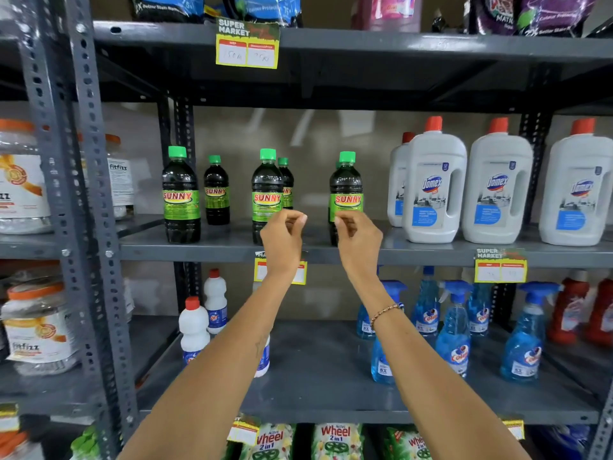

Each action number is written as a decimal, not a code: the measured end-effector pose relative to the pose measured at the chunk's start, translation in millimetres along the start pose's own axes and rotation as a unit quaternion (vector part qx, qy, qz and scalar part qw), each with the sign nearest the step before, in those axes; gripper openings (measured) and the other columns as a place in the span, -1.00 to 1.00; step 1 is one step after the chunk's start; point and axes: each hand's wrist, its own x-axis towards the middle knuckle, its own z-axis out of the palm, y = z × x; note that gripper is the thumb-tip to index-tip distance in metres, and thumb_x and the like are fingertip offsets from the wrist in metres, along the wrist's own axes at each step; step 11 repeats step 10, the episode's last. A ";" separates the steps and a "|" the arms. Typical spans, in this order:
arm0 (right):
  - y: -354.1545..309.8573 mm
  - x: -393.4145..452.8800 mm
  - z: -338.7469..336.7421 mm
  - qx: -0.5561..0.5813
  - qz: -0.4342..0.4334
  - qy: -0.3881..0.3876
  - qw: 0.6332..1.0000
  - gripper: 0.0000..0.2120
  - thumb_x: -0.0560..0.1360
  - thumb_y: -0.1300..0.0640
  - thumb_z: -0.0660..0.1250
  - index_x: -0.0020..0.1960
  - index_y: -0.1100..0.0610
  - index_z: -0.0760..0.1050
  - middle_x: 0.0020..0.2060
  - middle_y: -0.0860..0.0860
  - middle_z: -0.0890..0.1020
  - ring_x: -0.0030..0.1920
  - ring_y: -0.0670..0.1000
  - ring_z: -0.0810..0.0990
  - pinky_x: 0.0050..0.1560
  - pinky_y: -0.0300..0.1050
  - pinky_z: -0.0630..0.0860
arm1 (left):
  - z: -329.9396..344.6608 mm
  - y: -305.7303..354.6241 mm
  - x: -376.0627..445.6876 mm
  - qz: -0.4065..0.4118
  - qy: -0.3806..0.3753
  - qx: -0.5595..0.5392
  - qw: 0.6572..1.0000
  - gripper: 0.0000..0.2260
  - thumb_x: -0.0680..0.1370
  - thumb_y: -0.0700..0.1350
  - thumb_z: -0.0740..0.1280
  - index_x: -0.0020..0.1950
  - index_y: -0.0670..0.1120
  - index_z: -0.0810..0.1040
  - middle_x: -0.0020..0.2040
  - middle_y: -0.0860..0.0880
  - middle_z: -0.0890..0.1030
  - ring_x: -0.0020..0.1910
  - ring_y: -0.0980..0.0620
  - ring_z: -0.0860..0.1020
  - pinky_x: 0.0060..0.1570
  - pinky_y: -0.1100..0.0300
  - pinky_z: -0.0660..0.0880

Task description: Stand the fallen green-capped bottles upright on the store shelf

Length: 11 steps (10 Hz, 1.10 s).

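Observation:
Several dark green-capped SUNNY bottles stand upright on the middle grey shelf (232, 249): one at the left (180, 194), a smaller-looking one behind it (216, 190), a centre one (267, 190) with another behind (287, 184), and a right one (346, 187). None lies on its side. My left hand (282, 240) hovers just in front of the centre bottle's base, fingers curled with nothing in them. My right hand (360, 242) is raised before the right bottle's base, fingers likewise curled and holding nothing.
White Domex jugs (434, 190) with red caps fill the shelf's right side. Blue spray bottles (454, 327) and white bottles (194, 327) stand on the shelf below. A perforated steel upright (83, 194) rises at the left, and price tags (247, 44) hang from shelf edges.

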 end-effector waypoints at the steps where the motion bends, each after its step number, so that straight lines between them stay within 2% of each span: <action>1: -13.4 -4.8 17.7 -0.011 -0.006 -0.043 0.999 -0.88 0.50 0.25 0.34 -0.01 0.24 0.63 -0.12 0.10 0.69 -0.18 -0.04 0.62 -0.14 -0.58 0.38 | -20.9 -9.0 5.4 0.005 0.049 -0.003 0.999 -0.88 0.51 -0.15 0.39 -0.03 -0.19 0.57 -0.12 -0.08 0.61 -0.19 0.04 0.56 -0.09 0.18 0.50; 2: -23.6 -11.2 46.1 -0.042 0.057 -0.117 0.991 -0.78 0.52 0.18 0.34 0.11 0.27 0.59 0.03 0.15 0.66 -0.01 0.06 0.66 -0.10 -0.49 0.38 | -47.4 -30.0 18.8 -0.027 0.067 0.057 0.996 -0.63 0.51 -0.06 0.39 0.21 -0.24 0.45 0.14 -0.18 0.51 0.10 -0.11 0.50 0.09 0.17 0.37; 3: -25.5 -10.4 62.1 -0.043 0.138 -0.186 0.972 -0.59 0.51 0.09 0.35 0.29 0.28 0.47 0.21 0.15 0.58 0.18 0.09 0.59 0.11 -0.26 0.45 | -59.4 -41.1 27.1 -0.117 -0.021 0.075 0.990 -0.45 0.52 -0.04 0.37 0.40 -0.27 0.29 0.34 -0.24 0.40 0.33 -0.15 0.37 0.24 0.13 0.29; 4: -27.5 -4.2 79.0 -0.071 0.182 -0.251 0.948 -0.44 0.50 0.04 0.36 0.40 0.27 0.32 0.32 0.16 0.50 0.33 0.12 0.47 0.30 -0.01 0.42 | -66.7 -52.8 34.7 -0.152 -0.140 0.132 0.969 -0.48 0.55 -0.04 0.32 0.43 -0.24 0.29 0.37 -0.21 0.43 0.34 -0.14 0.41 0.24 0.11 0.33; 5: -31.9 -2.0 88.3 -0.089 0.173 -0.263 0.945 -0.51 0.51 0.08 0.36 0.35 0.27 0.38 0.27 0.16 0.55 0.29 0.13 0.50 0.26 -0.02 0.43 | -70.2 -55.7 38.9 -0.114 -0.156 0.156 0.969 -0.62 0.56 -0.06 0.31 0.32 -0.21 0.44 0.22 -0.18 0.57 0.20 -0.12 0.53 0.10 0.15 0.39; 6: -34.9 -3.6 95.4 -0.099 0.158 -0.243 0.952 -0.68 0.49 0.13 0.38 0.20 0.25 0.54 0.10 0.16 0.66 0.14 0.13 0.61 0.19 -0.02 0.50 | -72.4 -58.8 43.5 -0.105 -0.149 0.155 0.971 -0.72 0.54 -0.08 0.34 0.22 -0.16 0.53 0.10 -0.14 0.65 0.08 -0.11 0.60 0.04 0.09 0.47; 8: -36.1 -6.6 95.1 -0.090 0.165 -0.228 0.955 -0.70 0.48 0.14 0.39 0.17 0.23 0.56 0.06 0.15 0.68 0.10 0.11 0.63 0.20 0.03 0.52 | -75.7 -59.3 44.1 -0.099 -0.153 0.161 0.970 -0.71 0.53 -0.05 0.35 0.23 -0.10 0.54 0.09 -0.10 0.65 0.07 -0.09 0.61 0.03 0.09 0.49; 9: -37.7 -7.4 93.9 -0.090 0.157 -0.240 0.954 -0.70 0.49 0.14 0.38 0.19 0.21 0.56 0.07 0.13 0.68 0.12 0.09 0.63 0.20 -0.01 0.52 | -77.2 -58.6 43.5 -0.096 -0.161 0.139 0.972 -0.70 0.54 -0.08 0.35 0.24 -0.13 0.53 0.11 -0.11 0.65 0.07 -0.08 0.61 0.05 0.13 0.47; 10: -42.9 -6.2 91.3 -0.099 0.155 -0.219 0.958 -0.70 0.55 0.14 0.29 0.24 0.24 0.53 0.12 0.15 0.65 0.17 0.11 0.60 0.20 -0.10 0.46 | -79.3 -54.4 43.0 -0.095 -0.155 0.102 0.978 -0.70 0.56 -0.11 0.31 0.26 -0.17 0.51 0.14 -0.13 0.63 0.10 -0.07 0.59 0.03 0.22 0.41; 11: -42.9 -6.2 91.3 -0.099 0.155 -0.219 0.958 -0.70 0.55 0.14 0.29 0.24 0.24 0.53 0.12 0.15 0.65 0.17 0.11 0.60 0.20 -0.10 0.46 | -79.3 -54.4 43.0 -0.095 -0.155 0.102 0.978 -0.70 0.56 -0.11 0.31 0.26 -0.17 0.51 0.14 -0.13 0.63 0.10 -0.07 0.59 0.03 0.22 0.41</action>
